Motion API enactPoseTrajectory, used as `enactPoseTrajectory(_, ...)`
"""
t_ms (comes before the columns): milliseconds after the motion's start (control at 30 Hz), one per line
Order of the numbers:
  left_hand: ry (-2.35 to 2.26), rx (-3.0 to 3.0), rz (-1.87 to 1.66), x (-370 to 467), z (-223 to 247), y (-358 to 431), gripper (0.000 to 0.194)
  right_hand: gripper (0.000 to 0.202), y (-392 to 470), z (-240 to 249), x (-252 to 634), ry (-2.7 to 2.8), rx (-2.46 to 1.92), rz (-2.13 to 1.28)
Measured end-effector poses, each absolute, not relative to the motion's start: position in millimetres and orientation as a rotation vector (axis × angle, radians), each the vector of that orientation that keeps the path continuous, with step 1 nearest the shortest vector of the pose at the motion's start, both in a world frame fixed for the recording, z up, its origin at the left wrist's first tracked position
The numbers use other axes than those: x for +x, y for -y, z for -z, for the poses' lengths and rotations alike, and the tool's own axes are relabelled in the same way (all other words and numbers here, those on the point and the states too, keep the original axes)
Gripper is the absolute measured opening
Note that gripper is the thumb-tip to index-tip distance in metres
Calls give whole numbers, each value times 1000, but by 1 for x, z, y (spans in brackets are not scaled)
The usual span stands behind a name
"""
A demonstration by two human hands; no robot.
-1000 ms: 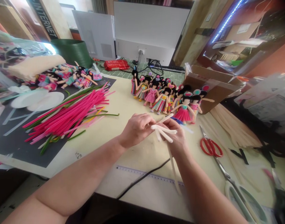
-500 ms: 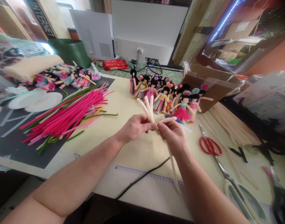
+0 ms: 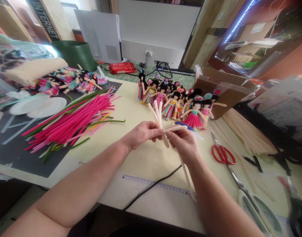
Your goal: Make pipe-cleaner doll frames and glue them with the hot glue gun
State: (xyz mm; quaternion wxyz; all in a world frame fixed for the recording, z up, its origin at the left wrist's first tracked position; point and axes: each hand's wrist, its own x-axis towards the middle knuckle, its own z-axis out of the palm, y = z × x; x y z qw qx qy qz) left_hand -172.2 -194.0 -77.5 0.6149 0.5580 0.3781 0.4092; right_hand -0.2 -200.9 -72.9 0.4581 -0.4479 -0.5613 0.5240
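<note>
Cream pipe cleaners [image 3: 158, 113] fan upward between my hands, with one end poking out below the fingers. My left hand [image 3: 147, 131] pinches them where they cross. Close beside it, my right hand [image 3: 181, 141] grips another cream length that sticks out to the right over the fingers; a long tail [image 3: 187, 179] hangs down past the wrist to the ruler. The fingertips of both hands nearly meet. Just behind them stands a group of small dolls [image 3: 174, 103] with black hair and colourful skirts. A blue item [image 3: 184, 125] lies partly hidden behind my right hand.
Pink and green pipe cleaners [image 3: 76, 118] lie at the left near white plates [image 3: 45, 107]. Red-handled scissors [image 3: 223, 154] and larger pale-handled scissors [image 3: 254, 204] are at the right, beside a cream bundle [image 3: 248, 133]. A ruler [image 3: 153, 184] and black cable [image 3: 151, 189] lie in front. A cardboard box [image 3: 222, 92] stands behind.
The upright cream strands have drawn closer together, and their lower end now shows below my fingers. The hanging tail has swung slightly right. Both hands have stayed nearly in place.
</note>
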Motion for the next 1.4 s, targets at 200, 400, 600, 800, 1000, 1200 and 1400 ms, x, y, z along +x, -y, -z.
enactPoseTrajectory(200, -829, 1243, -927, -174, 80, 193, 32, 24, 200, 74, 0, 1389, -1114, -1293)
enactPoseTrajectory(400, -817, 1187, -903, -174, 80, 193, 32, 23, 203, 74, 0, 1424, -1085, -1234)
enactPoseTrajectory(600, -808, 1235, -860, -174, 78, 193, 34, 23, 208, 69, -3, 1449, -1099, -1155)
enactPoseTrajectory(800, -860, 1350, -870, -171, 77, 195, 33, 22, 209, 69, -4, 1430, -1170, -1135)
enactPoseTrajectory(1000, -1130, 1868, -1174, -165, 83, 202, 14, 20, 200, 77, -1, 1291, -1212, -1177)
enactPoseTrajectory(1200, -1166, 2521, -994, -167, 82, 206, 32, 25, 201, 77, -2, 1246, -1195, -1272)
enactPoseTrajectory(1400, -1323, 2628, -1141, -169, 85, 203, 8, 27, 202, 80, -5, 1274, -1150, -1351)
